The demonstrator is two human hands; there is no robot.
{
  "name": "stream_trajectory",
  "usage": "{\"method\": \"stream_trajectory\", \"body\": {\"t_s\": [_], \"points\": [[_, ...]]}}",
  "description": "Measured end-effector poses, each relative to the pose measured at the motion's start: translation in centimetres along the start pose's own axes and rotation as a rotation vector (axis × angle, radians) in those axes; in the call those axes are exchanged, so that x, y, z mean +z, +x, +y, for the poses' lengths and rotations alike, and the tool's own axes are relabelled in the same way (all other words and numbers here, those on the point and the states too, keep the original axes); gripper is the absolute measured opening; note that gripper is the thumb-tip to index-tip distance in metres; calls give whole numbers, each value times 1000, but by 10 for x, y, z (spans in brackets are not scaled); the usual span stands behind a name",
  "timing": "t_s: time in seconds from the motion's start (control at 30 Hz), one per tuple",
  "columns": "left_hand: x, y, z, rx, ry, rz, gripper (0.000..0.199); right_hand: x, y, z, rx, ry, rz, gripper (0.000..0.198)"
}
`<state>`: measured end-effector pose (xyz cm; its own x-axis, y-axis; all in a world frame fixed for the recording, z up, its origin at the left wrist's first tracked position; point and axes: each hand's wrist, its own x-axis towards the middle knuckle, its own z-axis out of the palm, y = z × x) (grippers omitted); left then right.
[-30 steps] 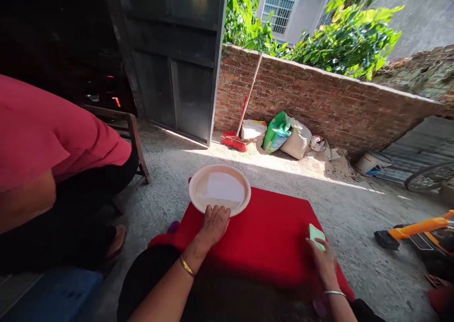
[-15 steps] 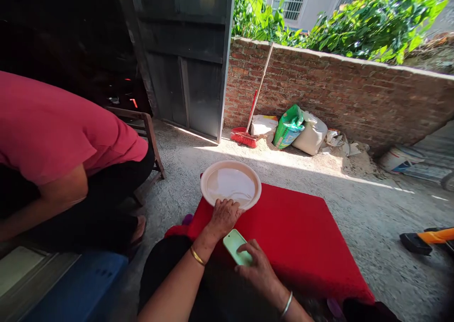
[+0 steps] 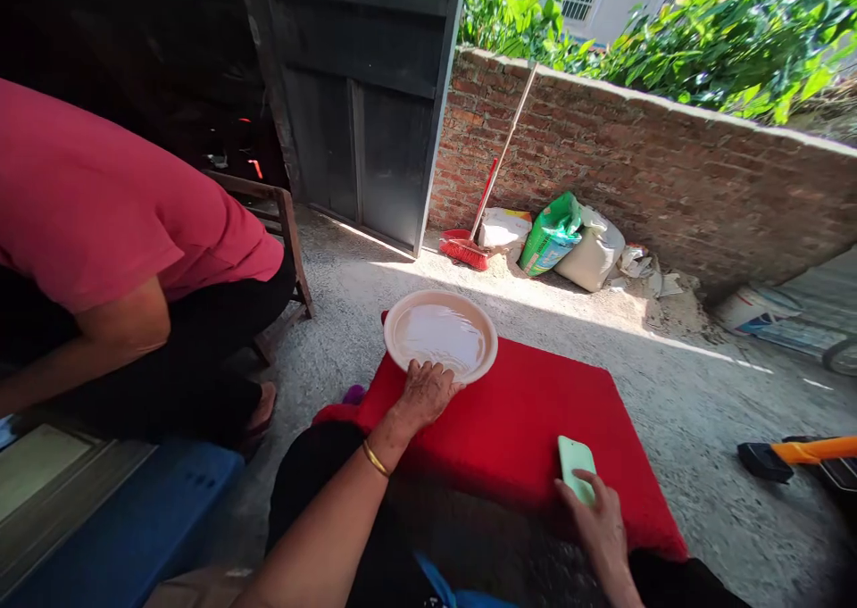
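Note:
A pale pink basin [image 3: 483,309] holding clear water stands at the far left corner of a red-covered table [image 3: 528,394]. My left hand [image 3: 428,394], a gold bangle at its wrist, has its fingers curled over the near rim. Over the table's near right part, my right hand [image 3: 599,510] grips a flat, pale green, round-cornered phone-shaped case [image 3: 574,458] between thumb and fingers. A small dark spot shows near its top; whether it rests on the cloth I cannot tell.
At the left a person in a pink shirt [image 3: 134,206] bends forward beside a wooden chair [image 3: 295,242]. A blue surface [image 3: 167,501] lies below. A broom [image 3: 469,249] and sacks [image 3: 553,237] lean by the brick wall [image 3: 636,170]. An orange-and-black object [image 3: 796,452] stands right.
My right hand has carried the pale green case to the right, away from my left hand, over the red cloth. My left hand stays on the basin rim. The view has shifted slightly.

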<state>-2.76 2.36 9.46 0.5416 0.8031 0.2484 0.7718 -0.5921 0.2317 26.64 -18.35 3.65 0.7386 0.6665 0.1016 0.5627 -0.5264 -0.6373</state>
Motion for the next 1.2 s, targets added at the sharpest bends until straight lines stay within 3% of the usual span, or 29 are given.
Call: {"method": "stream_trajectory", "body": {"t_s": [0.13,0.23,0.27,0.33,0.47,0.57,0.7,0.8,0.87,0.93,1.03,1.13,1.2], "points": [[1,-2,-3,21,-2,15,33,54,-69,-85,-336,202,-498,29],[0,-2,-4,34,5,11,33,59,-87,-100,-451,257,-723,26],[-1,-2,-4,35,7,7,33,54,-84,-94,-445,279,-716,27],[-1,-2,-3,37,2,3,33,35,-67,-69,-378,317,-570,30],[-3,-1,1,16,-17,-1,34,-7,-23,2,-102,246,-58,53],[-5,1,2,-1,-2,-21,35,-19,-15,35,28,145,70,63],[-6,1,2,0,24,-30,36,8,-44,19,-121,173,-11,54],[-8,0,1,11,25,-33,35,35,-75,-18,-423,170,-387,30],[-9,0,1,17,24,-36,33,44,-87,-37,-612,133,-644,29],[-11,0,1,17,28,-40,32,42,-85,-43,-671,149,-702,32],[-12,1,1,15,29,-55,32,19,-52,-25,-486,251,-400,31],[-11,1,2,12,21,-58,32,-23,4,14,-147,188,24,50],[-9,1,2,7,19,-51,32,-51,42,39,106,41,164,58]]}}
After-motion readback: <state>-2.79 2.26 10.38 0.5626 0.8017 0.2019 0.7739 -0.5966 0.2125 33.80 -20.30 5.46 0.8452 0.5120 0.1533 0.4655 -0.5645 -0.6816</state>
